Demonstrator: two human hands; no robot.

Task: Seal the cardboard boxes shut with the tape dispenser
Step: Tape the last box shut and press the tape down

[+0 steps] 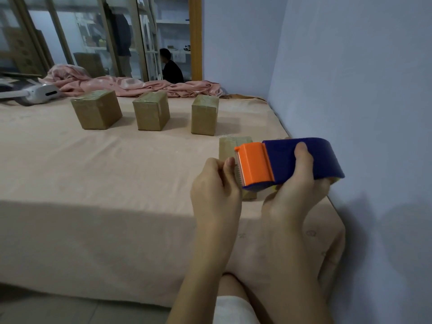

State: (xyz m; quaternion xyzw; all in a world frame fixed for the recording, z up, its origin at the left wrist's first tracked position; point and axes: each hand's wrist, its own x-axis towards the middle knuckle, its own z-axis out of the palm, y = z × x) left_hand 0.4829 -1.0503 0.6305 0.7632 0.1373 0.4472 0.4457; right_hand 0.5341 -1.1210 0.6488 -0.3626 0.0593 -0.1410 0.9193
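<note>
My right hand (297, 197) grips the tape dispenser (292, 163), thumb over its blue body; my left fingers (230, 170) pinch at the serrated blade, probably the tape end, hard to see. A slip could nick skin. The fourth box (230, 146) sits behind, on the bed (93, 183).

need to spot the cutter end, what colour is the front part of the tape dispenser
Orange, on the tape dispenser; the rest of its body is dark blue. Shows clearly in the head view.

Right hand (295, 195) grips tape dispenser (289, 163); left hand (216, 190) pinches its front.
</note>
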